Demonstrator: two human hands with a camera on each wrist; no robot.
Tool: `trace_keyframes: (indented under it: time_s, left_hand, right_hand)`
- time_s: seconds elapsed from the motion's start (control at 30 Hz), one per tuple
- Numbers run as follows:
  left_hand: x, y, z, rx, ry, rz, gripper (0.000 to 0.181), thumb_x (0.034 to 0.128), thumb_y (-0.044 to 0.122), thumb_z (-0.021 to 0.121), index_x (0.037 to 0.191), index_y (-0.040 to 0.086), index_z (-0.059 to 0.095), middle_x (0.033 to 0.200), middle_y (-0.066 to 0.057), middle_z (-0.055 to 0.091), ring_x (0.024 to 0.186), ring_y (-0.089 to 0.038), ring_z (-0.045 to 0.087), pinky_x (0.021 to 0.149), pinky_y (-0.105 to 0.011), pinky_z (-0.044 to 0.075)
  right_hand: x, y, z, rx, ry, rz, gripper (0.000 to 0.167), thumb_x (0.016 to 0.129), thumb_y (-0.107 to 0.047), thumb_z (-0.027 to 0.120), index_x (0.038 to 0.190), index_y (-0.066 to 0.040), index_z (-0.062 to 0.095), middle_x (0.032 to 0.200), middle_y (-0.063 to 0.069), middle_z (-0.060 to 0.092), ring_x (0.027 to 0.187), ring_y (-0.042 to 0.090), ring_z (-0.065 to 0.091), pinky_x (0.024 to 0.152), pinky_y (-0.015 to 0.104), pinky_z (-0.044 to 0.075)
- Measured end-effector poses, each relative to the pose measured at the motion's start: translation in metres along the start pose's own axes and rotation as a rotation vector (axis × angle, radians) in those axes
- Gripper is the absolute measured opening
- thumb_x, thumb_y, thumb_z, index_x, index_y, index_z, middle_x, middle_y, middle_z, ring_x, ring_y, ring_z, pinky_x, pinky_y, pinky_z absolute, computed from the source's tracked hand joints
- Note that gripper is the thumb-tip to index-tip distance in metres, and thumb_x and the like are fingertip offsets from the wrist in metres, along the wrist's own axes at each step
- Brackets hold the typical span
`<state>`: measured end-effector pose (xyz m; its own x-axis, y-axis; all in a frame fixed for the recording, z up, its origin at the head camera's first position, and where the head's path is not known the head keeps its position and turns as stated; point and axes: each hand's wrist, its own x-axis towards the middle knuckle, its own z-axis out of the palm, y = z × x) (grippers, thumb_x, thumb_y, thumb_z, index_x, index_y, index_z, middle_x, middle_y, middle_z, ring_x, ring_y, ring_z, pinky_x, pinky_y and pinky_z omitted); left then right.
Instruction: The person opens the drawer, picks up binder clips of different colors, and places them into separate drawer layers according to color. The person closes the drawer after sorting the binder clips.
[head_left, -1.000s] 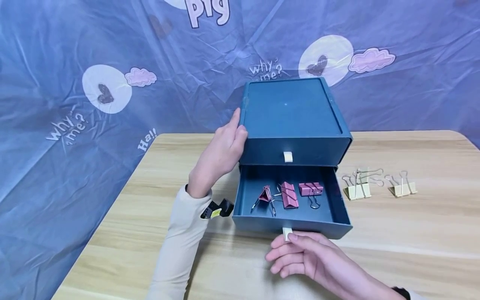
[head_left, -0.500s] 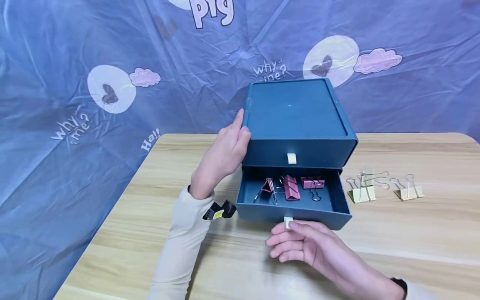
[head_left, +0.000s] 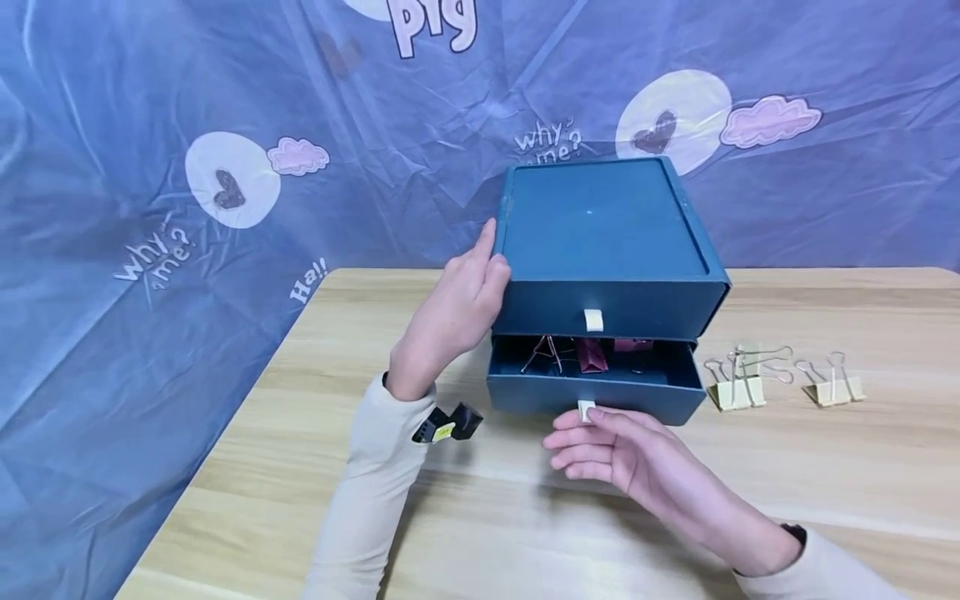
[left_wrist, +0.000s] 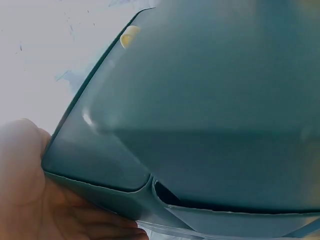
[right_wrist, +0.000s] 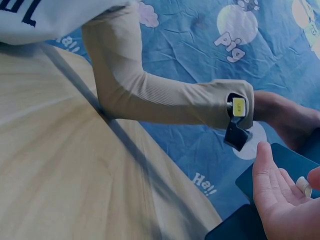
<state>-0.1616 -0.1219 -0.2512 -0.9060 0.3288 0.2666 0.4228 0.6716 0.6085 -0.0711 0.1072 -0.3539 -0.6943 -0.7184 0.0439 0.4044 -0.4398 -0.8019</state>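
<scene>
A dark blue two-drawer box [head_left: 600, 221] stands on the table, its upper drawer closed. Its lower drawer [head_left: 592, 395] is partly out, with pink binder clips [head_left: 590, 355] inside, partly hidden under the upper unit. My left hand [head_left: 453, 308] lies along the box's left side, fingers extended; the left wrist view shows the hand [left_wrist: 65, 205] against the box's edge. With thumb and forefinger my right hand [head_left: 637, 458] pinches the lower drawer's white tab [head_left: 587, 410], other fingers loosely spread. The right wrist view also shows this hand [right_wrist: 290, 205] at a white tab.
Pale yellow binder clips [head_left: 738, 392] lie on the wooden table [head_left: 480, 517] to the right of the box, with another such clip [head_left: 834, 390] farther right. A printed blue cloth [head_left: 420, 117] hangs behind the table.
The lower drawer has slid inward, away from the person, my right hand moving with its tab. More of the pink clips is hidden now. My left hand keeps its place at the box's side.
</scene>
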Motion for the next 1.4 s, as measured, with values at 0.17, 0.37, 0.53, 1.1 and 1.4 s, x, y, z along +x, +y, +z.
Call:
trace_keyframes:
  time_s: [0.17, 0.37, 0.53, 1.1, 1.4]
  left_hand:
    - [-0.002, 0.000, 0.003, -0.008, -0.004, -0.003, 0.062, 0.0980, 0.023, 0.024, 0.153, -0.003, 0.012, 0.057, 0.003, 0.027, 0.048, -0.015, 0.025, 0.072, -0.033, 0.041]
    - [-0.001, 0.001, 0.001, -0.005, 0.015, 0.025, 0.063, 0.0966, 0.023, 0.024, 0.152, -0.005, 0.013, 0.056, 0.004, 0.026, 0.047, -0.014, 0.022, 0.065, -0.034, 0.039]
    - [0.000, 0.001, -0.001, 0.006, 0.019, 0.020, 0.063, 0.0970, 0.023, 0.024, 0.152, -0.004, 0.014, 0.057, 0.003, 0.027, 0.050, -0.015, 0.025, 0.069, -0.034, 0.041]
    - [-0.002, 0.001, 0.002, -0.014, 0.024, -0.003, 0.063, 0.0980, 0.026, 0.025, 0.152, -0.003, 0.014, 0.057, 0.003, 0.027, 0.054, -0.018, 0.029, 0.087, -0.033, 0.040]
    - [0.000, 0.004, -0.001, -0.001, 0.025, 0.012, 0.063, 0.0972, 0.025, 0.025, 0.151, -0.005, 0.016, 0.058, 0.003, 0.028, 0.054, -0.017, 0.026, 0.084, -0.034, 0.041]
  right_hand:
    - [0.005, 0.000, -0.007, 0.005, -0.014, -0.031, 0.039, 0.107, -0.011, 0.027, 0.122, 0.004, 0.059, 0.118, 0.018, 0.065, 0.109, 0.027, 0.064, 0.096, 0.038, 0.049]
    - [0.015, -0.005, -0.013, -0.010, 0.048, -0.039, 0.037, 0.107, -0.014, 0.031, 0.119, 0.003, 0.061, 0.115, 0.017, 0.067, 0.108, 0.026, 0.064, 0.095, 0.037, 0.050]
    - [0.025, -0.011, -0.016, -0.036, 0.117, -0.040, 0.035, 0.106, -0.017, 0.035, 0.117, 0.001, 0.062, 0.112, 0.016, 0.068, 0.105, 0.025, 0.065, 0.094, 0.037, 0.050]
    - [0.029, -0.010, -0.028, -0.083, 0.081, -0.072, 0.035, 0.107, -0.018, 0.033, 0.120, 0.000, 0.060, 0.112, 0.015, 0.069, 0.105, 0.027, 0.066, 0.091, 0.035, 0.052]
    - [0.028, -0.005, -0.027, -0.053, 0.087, -0.052, 0.033, 0.106, -0.018, 0.036, 0.121, 0.000, 0.059, 0.111, 0.013, 0.069, 0.101, 0.023, 0.066, 0.090, 0.032, 0.052]
